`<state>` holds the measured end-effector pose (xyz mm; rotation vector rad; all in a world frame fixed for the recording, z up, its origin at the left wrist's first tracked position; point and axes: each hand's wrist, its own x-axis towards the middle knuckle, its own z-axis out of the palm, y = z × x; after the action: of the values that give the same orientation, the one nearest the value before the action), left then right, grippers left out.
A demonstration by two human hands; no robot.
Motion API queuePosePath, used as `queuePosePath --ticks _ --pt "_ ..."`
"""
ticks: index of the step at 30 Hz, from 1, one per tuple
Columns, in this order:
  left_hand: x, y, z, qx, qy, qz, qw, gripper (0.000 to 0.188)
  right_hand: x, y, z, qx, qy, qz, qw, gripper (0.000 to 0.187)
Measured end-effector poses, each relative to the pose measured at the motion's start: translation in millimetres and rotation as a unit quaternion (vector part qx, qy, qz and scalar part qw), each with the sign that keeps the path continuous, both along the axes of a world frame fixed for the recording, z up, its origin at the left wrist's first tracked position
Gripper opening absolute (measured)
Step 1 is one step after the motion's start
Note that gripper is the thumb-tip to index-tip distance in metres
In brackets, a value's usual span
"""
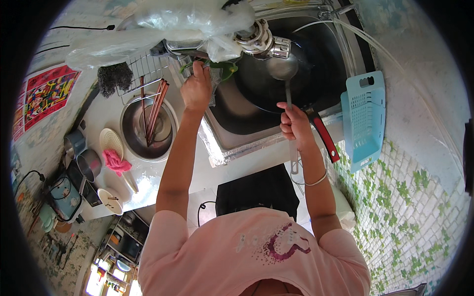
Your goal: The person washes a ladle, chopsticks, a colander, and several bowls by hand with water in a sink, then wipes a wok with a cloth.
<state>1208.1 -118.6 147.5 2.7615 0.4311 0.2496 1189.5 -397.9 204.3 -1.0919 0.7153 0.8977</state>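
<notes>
Metal sink [237, 121], ladle [288, 92] through right grip [294, 123], bowl [283, 70] forward.

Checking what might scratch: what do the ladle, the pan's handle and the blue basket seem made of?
The ladle in the right hand: probably stainless steel, given its grey metallic sheen.
The pan handle: likely hard plastic, smooth, black and red; a coated core is possible.
The blue basket: apparently moulded plastic, evenly coloured, with regular slots.
</notes>
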Motion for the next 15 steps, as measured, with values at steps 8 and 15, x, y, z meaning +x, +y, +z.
queuePosePath --ticks 8,15 --pt "0.1 2.6 -9.5 -0.021 -0.066 -0.008 0.998 0.018 -6.1 9.1 15.1 0.134 0.039 0.022 0.99 0.023" --pt "-1.7 5.9 -13.8 -0.027 -0.051 -0.02 0.998 0.018 -0.4 11.0 17.4 0.131 0.051 0.031 0.99 0.024"
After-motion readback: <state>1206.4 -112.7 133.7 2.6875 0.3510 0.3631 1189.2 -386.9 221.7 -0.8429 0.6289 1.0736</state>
